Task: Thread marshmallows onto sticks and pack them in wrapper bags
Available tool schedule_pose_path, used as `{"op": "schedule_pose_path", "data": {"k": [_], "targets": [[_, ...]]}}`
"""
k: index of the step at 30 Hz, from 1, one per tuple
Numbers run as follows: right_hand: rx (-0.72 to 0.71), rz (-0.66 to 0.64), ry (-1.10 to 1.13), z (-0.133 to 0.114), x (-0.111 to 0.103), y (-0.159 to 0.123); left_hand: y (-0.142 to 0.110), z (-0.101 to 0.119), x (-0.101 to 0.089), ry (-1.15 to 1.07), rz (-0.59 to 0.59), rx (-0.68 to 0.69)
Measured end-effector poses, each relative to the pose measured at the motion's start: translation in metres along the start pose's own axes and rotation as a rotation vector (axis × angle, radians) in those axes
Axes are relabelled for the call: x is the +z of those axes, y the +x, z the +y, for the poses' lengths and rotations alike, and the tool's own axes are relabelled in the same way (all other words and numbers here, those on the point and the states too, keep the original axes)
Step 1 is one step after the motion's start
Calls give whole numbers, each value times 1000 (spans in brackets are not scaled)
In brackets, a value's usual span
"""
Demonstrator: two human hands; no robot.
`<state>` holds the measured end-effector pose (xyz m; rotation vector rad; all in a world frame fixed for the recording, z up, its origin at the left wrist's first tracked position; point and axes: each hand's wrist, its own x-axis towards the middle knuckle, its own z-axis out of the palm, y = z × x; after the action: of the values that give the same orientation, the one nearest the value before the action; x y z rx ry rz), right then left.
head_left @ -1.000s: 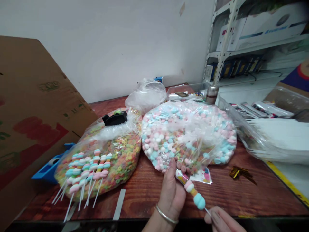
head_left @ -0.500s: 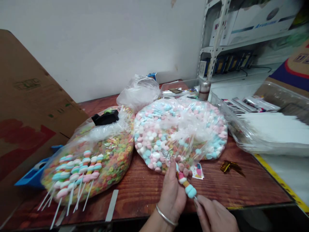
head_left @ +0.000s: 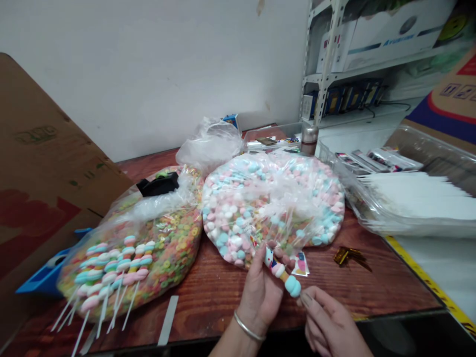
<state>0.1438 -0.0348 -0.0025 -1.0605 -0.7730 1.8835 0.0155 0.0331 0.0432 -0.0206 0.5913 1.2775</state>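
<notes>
Skewered sweets: on the cereal-ring bag, counter's left end. Left hand, bangled: fingers closed around a candy skewer above the counter's front edge. Right hand: fingertips pinching its lower end.

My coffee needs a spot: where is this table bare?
Bare wood shows between the grey strip and left hand; a wider patch lies between the right hand and gold twist ties. The left and middle are crowded by the ring-candy bag and marshmallow bag.
</notes>
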Motion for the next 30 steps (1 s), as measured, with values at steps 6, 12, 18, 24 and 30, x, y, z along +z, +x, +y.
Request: {"op": "schedule_pose_path", "data": {"k": [6,12,18,24,30], "targets": [[94,-98,82,-1,3,-2,2,-7,3,-52,52,1],[-320,95,-571,14,-5,-1,2,-9,11,-31,196,41],[-631,196,-1018,21,-16,-2,4,-4,8,45,267,69],[-659,185,-1034,19,-14,-1,-1,-14,10,138,270,98],[-523,167,-804,16,-12,-3,3,-10,10,180,190,95]]}}
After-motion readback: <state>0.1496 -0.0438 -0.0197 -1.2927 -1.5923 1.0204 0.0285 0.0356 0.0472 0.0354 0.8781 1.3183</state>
